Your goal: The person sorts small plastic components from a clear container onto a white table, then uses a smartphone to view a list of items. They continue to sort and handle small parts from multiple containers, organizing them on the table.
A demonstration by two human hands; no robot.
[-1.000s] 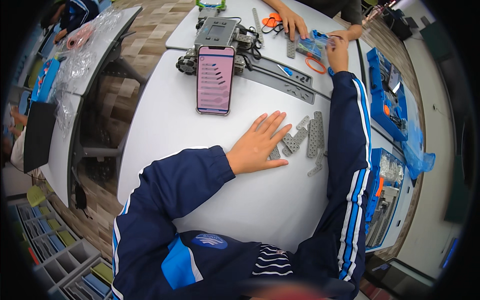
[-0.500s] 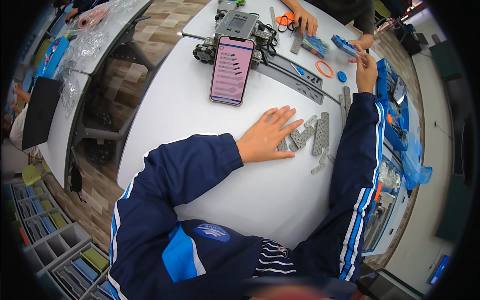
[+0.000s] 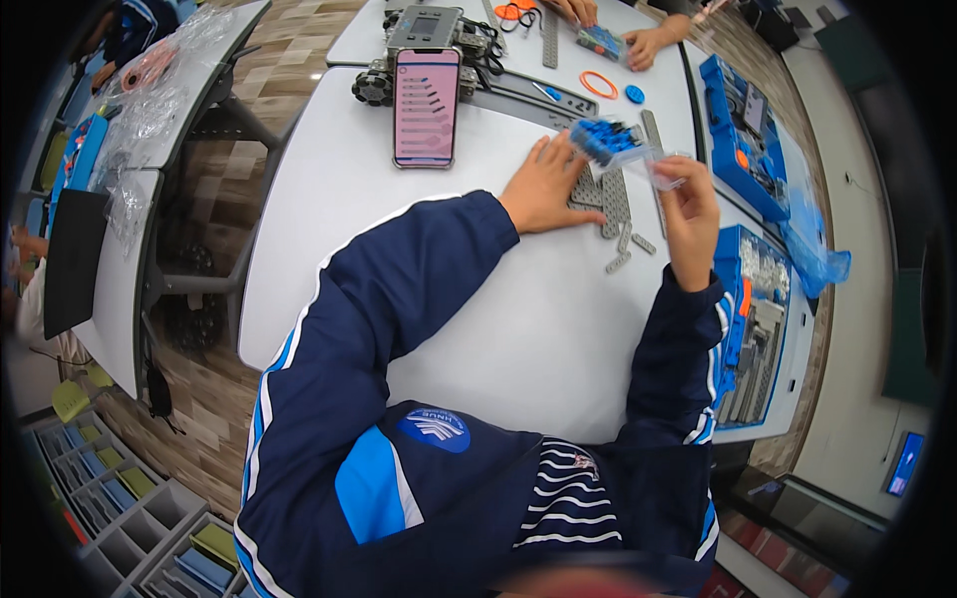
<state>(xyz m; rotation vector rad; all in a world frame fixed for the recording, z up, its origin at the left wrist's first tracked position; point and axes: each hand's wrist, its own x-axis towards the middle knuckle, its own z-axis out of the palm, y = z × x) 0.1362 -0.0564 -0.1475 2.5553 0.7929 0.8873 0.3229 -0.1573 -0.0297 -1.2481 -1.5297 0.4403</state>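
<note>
My right hand [image 3: 690, 214] pinches the top of a clear plastic bag [image 3: 630, 156]. Small blue and black parts [image 3: 604, 139] fill the bag's other end, which hangs over the table near my left fingertips. My left hand [image 3: 543, 189] rests open on the table with its thumb spread, beside grey perforated metal plates [image 3: 615, 204]. Its fingers partly hide some of the plates; whether they touch the bag I cannot tell. Several short grey strips [image 3: 618, 262] lie on the near side of the plates.
A phone [image 3: 427, 108] leans against a wheeled robot with a grey controller [image 3: 425, 27]. Across the table, another person's hand [image 3: 655, 44] is beside a second parts bag [image 3: 601, 42]. An orange ring [image 3: 598, 84] and blue disc [image 3: 635, 94] lie nearer. Blue bins [image 3: 733, 149] stand at right.
My right hand has brought the bag of blue parts from the far right, by the other person's hand, toward the plates. My left hand has moved closer to the plates. The head view has shifted.
</note>
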